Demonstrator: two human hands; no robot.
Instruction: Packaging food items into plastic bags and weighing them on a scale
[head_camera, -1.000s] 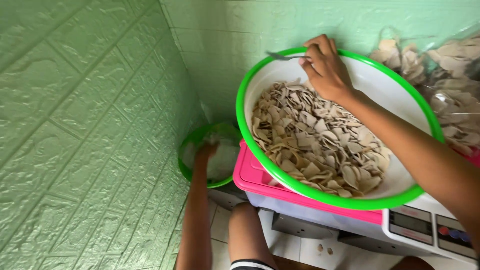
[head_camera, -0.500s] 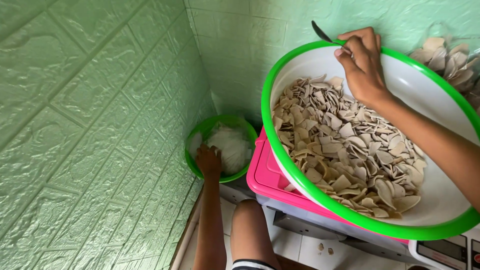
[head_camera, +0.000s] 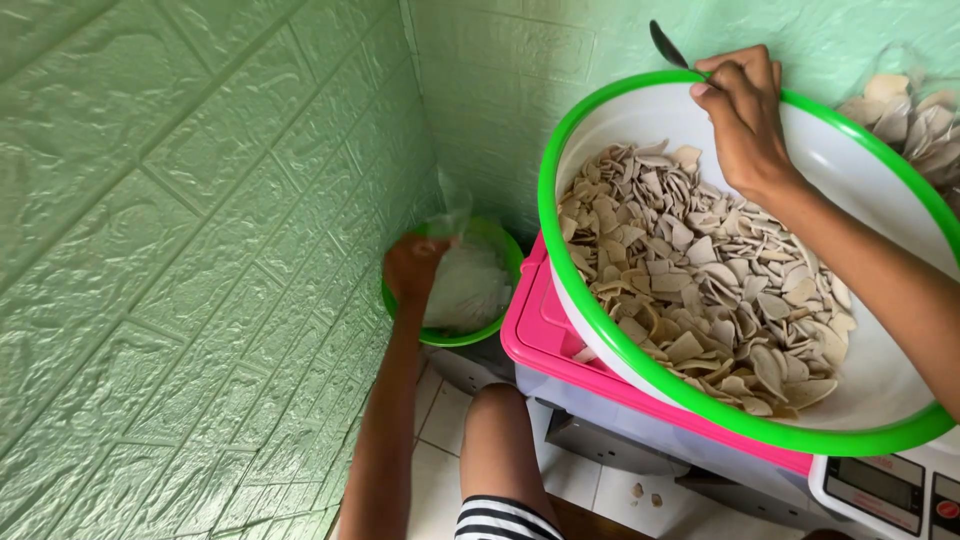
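My right hand (head_camera: 742, 118) grips a metal spoon (head_camera: 668, 46) over the far rim of a large white basin with a green rim (head_camera: 600, 330). The basin is tilted and holds a heap of pale beige crackers (head_camera: 690, 275). My left hand (head_camera: 412, 266) reaches down to a small green bowl (head_camera: 470, 335) on the floor by the wall and pinches a thin clear plastic bag (head_camera: 452, 205), lifting it from the pile of white bags in the bowl.
A pink-lidded plastic box (head_camera: 540, 345) sits under the basin. A white digital scale (head_camera: 885, 490) shows at the lower right. A clear bag of crackers (head_camera: 915, 115) stands behind at the right. Green brick-pattern walls (head_camera: 180, 250) close the left and back. My knee (head_camera: 500, 430) is below.
My left hand has closed on a clear plastic bag and raised it out of the small green bowl. My right hand with the spoon stays at the basin's far rim.
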